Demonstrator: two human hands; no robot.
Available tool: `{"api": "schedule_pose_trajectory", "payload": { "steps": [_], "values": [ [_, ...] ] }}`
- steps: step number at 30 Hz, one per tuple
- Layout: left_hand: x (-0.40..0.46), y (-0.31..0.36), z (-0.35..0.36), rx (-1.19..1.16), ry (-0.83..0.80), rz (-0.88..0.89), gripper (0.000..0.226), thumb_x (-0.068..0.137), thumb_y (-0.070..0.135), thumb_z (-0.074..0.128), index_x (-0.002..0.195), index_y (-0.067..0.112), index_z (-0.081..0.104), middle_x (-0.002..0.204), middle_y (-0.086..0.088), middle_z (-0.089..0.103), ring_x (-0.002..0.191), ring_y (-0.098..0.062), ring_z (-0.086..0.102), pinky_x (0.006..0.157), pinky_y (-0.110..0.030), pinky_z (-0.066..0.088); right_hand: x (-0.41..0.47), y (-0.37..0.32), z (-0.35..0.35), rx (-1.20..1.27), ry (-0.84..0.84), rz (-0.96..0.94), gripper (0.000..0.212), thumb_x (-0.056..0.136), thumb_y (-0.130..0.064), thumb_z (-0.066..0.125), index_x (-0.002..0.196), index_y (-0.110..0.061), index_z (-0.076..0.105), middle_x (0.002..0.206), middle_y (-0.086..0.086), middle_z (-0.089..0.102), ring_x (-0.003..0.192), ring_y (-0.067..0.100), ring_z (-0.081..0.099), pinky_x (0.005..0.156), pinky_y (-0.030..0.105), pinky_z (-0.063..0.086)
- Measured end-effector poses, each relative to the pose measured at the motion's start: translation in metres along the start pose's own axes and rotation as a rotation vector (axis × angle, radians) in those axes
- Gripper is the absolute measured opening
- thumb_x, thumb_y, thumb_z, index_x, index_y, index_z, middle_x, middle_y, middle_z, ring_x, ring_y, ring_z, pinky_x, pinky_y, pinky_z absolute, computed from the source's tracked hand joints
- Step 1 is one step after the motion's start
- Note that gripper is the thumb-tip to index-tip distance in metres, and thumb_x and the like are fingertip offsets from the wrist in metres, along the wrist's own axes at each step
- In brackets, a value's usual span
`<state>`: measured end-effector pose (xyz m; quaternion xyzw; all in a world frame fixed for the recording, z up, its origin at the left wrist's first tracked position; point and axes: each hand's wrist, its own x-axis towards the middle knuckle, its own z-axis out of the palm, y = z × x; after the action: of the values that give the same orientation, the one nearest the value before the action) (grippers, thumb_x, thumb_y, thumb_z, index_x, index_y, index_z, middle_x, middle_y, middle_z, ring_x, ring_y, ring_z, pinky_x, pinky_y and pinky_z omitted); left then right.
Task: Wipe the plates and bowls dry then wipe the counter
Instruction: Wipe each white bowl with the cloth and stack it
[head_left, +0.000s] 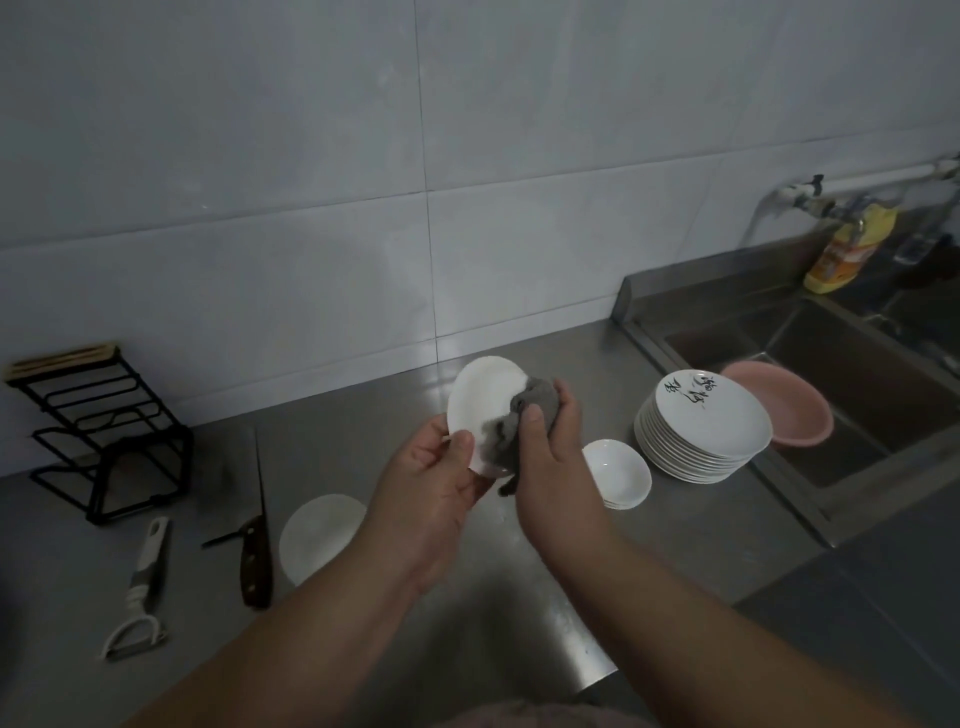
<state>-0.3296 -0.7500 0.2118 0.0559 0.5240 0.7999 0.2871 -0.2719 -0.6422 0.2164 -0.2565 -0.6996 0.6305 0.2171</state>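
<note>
Left hand is clamped on white plate, held above bench left of plate stack; grey cloth is pressed on it by right hand.

white plate tilted, held up | grey cloth against it

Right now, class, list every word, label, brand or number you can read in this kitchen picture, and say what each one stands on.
Top plate of the stack of plates: black brush-written characters near its far rim, too blurred to read.
Yellow bottle behind the sink: an orange label, its print too blurred to read.
Small white plate, grey cloth, peeler, knife: no writing visible.
Nothing else carries text.
</note>
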Motion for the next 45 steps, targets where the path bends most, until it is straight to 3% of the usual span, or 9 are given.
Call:
{"api": "schedule_pose_trajectory", "payload": {
  "steps": [2,6,16,22,26,31,35,38,45],
  "values": [
    [-0.004,-0.009,0.003,0.08,-0.003,0.021,0.028,0.106,0.006,0.045,0.126,0.007,0.064,0.12,-0.017,0.073,0.114,-0.032,0.069,0.102,-0.044,0.051,-0.003,0.006,0.006,0.078,0.027,0.115,0.045,0.109,-0.041,0.038,0.154,-0.036,0.033,0.141,-0.005,0.059,0.124,0.018,0.061,0.099,0.031,0.054],
    [-0.006,-0.009,0.004,0.275,-0.043,0.017,0.024,0.101,0.005,0.057,0.112,0.013,0.076,0.111,-0.007,0.077,0.108,-0.019,0.07,0.099,-0.033,0.05,0.014,0.002,-0.015,0.255,0.07,0.157,0.026,0.1,-0.035,0.053,0.124,-0.031,0.063,0.096,0.007,0.076,0.08,0.027,0.071,0.053,0.029,0.049],
    [0.011,0.0,0.028,0.06,-0.045,-0.133,0.017,0.105,0.011,0.05,0.117,0.008,0.062,0.116,-0.024,0.072,0.094,-0.038,0.074,0.075,-0.042,0.063,0.036,-0.005,-0.06,0.017,-0.043,-0.081,0.035,0.105,-0.009,0.045,0.132,-0.023,0.062,0.106,-0.005,0.071,0.08,-0.005,0.065,0.07,0.011,0.05],
    [0.016,-0.043,0.052,0.22,0.093,0.064,0.023,0.106,0.004,0.048,0.119,0.01,0.065,0.11,-0.012,0.077,0.107,-0.029,0.072,0.099,-0.041,0.053,0.03,0.031,-0.05,0.053,-0.056,0.189,0.051,0.103,-0.049,0.043,0.152,-0.038,0.033,0.131,-0.003,0.065,0.109,0.021,0.07,0.09,0.045,0.06],
    [0.027,-0.057,0.063,0.396,0.197,0.109,0.019,0.103,0.006,0.055,0.108,0.018,0.069,0.102,-0.001,0.078,0.1,-0.02,0.073,0.093,-0.041,0.054,0.048,0.041,-0.07,0.412,-0.142,0.436,0.03,0.104,-0.029,0.049,0.124,-0.013,0.064,0.101,0.011,0.073,0.084,0.024,0.071,0.062,0.035,0.053],
    [0.052,-0.062,0.068,0.432,0.275,0.086,0.013,0.102,0.012,0.059,0.1,0.017,0.072,0.097,-0.002,0.078,0.098,-0.021,0.072,0.094,-0.045,0.054,0.068,0.052,-0.118,0.277,-0.34,0.581,0.042,0.078,-0.019,0.047,0.103,0.007,0.068,0.088,0.026,0.061,0.069,0.03,0.054,0.056,0.033,0.039],
    [0.06,-0.064,0.079,0.296,0.245,0.035,0.018,0.103,0.01,0.057,0.113,0.014,0.071,0.11,-0.006,0.077,0.111,-0.026,0.071,0.103,-0.044,0.053,0.09,0.051,-0.155,-0.064,-0.277,0.462,0.046,0.095,-0.046,0.051,0.083,-0.006,0.071,0.086,0.023,0.07,0.079,0.039,0.063,0.076,0.041,0.051],
    [0.065,-0.069,0.087,0.226,0.171,-0.011,0.022,0.105,0.011,0.051,0.121,0.008,0.067,0.121,-0.01,0.073,0.118,-0.03,0.067,0.106,-0.049,0.05,0.104,0.043,-0.182,-0.48,-0.286,0.241,0.055,0.102,-0.059,0.045,0.072,-0.015,0.057,0.065,0.004,0.061,0.062,0.017,0.057,0.059,0.03,0.043],
    [0.076,-0.085,0.116,0.209,0.156,-0.08,0.023,0.106,0.011,0.049,0.119,0.006,0.068,0.117,-0.01,0.075,0.11,-0.027,0.071,0.094,-0.042,0.058,0.133,0.045,-0.218,-0.304,-0.422,0.061,0.02,0.104,-0.036,0.055,0.106,-0.033,0.074,0.084,-0.018,0.075,0.074,-0.006,0.067,0.063,0.009,0.045]
  ]
}}
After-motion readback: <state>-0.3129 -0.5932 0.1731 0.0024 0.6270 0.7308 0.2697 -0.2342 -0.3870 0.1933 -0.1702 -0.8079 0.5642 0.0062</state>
